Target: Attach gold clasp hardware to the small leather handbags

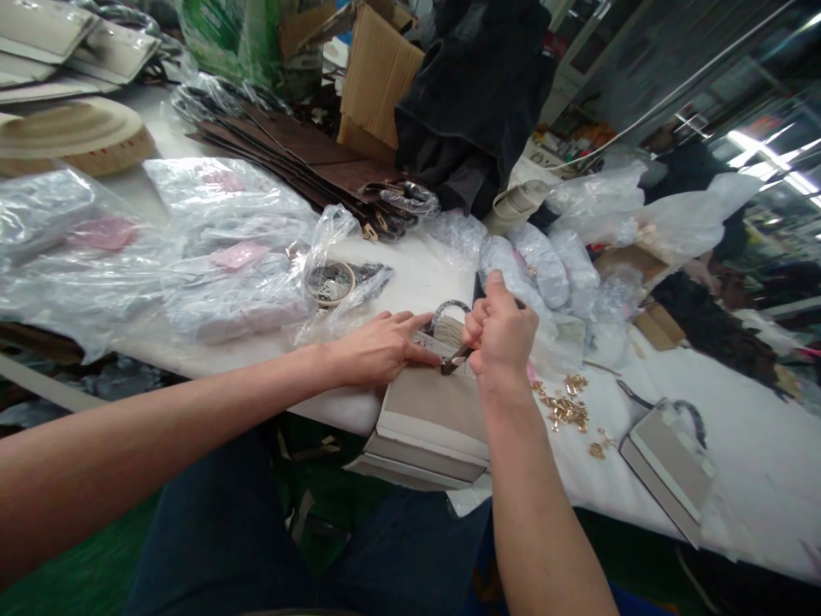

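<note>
A boxy beige-grey handbag point(436, 411) lies in front of me at the table's edge, its patterned curved handle point(449, 305) at the far end. My left hand point(385, 349) rests on the bag's far edge, fingers stretched out. Closed in a fist with the thumb on top, my right hand point(504, 329) grips a dark hand tool point(454, 359). The tool's tip touches the bag close to my left fingertips; its handle is mostly hidden, so its kind is unclear. Small gold-coloured metal fittings point(568, 411) lie in a loose pile right of my right hand.
Plastic-wrapped bundles point(237, 282) cover the left of the white table point(410, 278), with a roll of tape point(330, 282) beside them. Dark brown flat pieces point(288, 158) and a cardboard box point(378, 77) stand behind. Another beige-grey bag point(670, 462) lies at the right.
</note>
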A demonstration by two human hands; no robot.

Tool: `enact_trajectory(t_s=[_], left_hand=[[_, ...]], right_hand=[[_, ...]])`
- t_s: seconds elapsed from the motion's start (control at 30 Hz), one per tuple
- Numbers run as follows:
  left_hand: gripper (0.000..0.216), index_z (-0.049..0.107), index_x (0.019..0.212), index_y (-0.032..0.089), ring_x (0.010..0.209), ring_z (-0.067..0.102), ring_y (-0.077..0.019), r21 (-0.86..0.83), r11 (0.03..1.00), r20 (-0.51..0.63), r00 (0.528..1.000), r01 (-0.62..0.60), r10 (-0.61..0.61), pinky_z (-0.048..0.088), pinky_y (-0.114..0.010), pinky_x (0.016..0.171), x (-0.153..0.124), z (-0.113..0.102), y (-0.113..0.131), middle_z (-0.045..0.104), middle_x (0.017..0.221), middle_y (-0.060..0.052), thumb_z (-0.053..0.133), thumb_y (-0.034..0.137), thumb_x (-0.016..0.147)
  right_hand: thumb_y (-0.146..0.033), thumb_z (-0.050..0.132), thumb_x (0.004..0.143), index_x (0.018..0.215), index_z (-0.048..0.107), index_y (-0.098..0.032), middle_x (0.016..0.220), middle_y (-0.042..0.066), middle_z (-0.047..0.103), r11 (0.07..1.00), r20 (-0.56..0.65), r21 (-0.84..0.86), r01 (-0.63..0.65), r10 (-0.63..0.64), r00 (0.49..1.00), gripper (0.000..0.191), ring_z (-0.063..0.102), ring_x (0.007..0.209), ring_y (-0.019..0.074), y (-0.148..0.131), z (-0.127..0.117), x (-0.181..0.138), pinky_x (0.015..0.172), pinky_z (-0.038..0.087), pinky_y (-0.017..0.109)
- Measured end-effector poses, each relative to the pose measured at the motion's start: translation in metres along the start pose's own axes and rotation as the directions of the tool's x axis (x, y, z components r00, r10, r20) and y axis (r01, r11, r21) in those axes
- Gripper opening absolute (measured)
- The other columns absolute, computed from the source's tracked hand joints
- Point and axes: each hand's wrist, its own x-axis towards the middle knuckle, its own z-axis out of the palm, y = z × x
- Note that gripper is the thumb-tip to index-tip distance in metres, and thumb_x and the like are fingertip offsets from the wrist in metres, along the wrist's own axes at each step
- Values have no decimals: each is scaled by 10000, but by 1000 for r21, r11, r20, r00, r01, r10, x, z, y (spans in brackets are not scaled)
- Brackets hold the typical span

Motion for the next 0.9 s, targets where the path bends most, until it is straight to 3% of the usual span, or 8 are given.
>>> enact_trajectory(t_s=[0.17,0.37,0.57,0.73,0.8,0.9], left_hand=[[580,808,1382,512,1386,539,-366,-120,986,-43,992,113,-119,448,-603,1213,3,6,3,487,1738,-7,527,130,1049],[604,821,1366,505,1357,559,-361,-142,986,-35,995,87,-93,464,-597,1212,4,4,1,521,1703,-40,518,103,1031],[460,838,1367,314,1344,617,-304,-267,964,-181,982,4,-55,482,-528,1261,5,9,-4,654,1458,-134,538,152,1060],[489,767,1400,240,1357,640,-290,-396,917,-227,963,43,-143,492,-496,1270,11,6,-6,667,1398,-129,638,116,945],[439,785,1318,211,1357,647,-296,-421,904,-226,957,71,-180,485,-489,1284,13,6,-6,655,1396,-136,681,114,904],[324,826,1187,197,1350,661,-299,-432,897,-217,955,90,-200,474,-475,1303,15,9,-8,634,1415,-143,708,124,894]], right_hand=[[-646,829,960,649,324,-270,504,-120,259,998,27,7,-65,65,998,702,228,353,61,4,-4,10,290,176,214],[-669,825,967,663,329,-273,515,-126,244,999,38,-3,-44,44,998,703,220,352,63,6,-8,9,283,190,209],[-462,823,1004,691,349,-271,496,-136,271,958,-22,-27,-284,284,959,599,223,352,55,15,15,35,287,164,189],[-423,803,1045,688,366,-257,467,-140,268,898,-49,-42,-438,436,899,588,201,368,55,9,21,44,297,152,165],[-523,813,1035,658,323,-258,465,-138,245,910,10,4,-415,415,910,672,169,377,52,0,11,34,302,138,169],[-655,837,974,626,279,-253,480,-128,229,978,71,137,-159,150,986,771,151,381,50,-13,-7,7,314,152,191]])
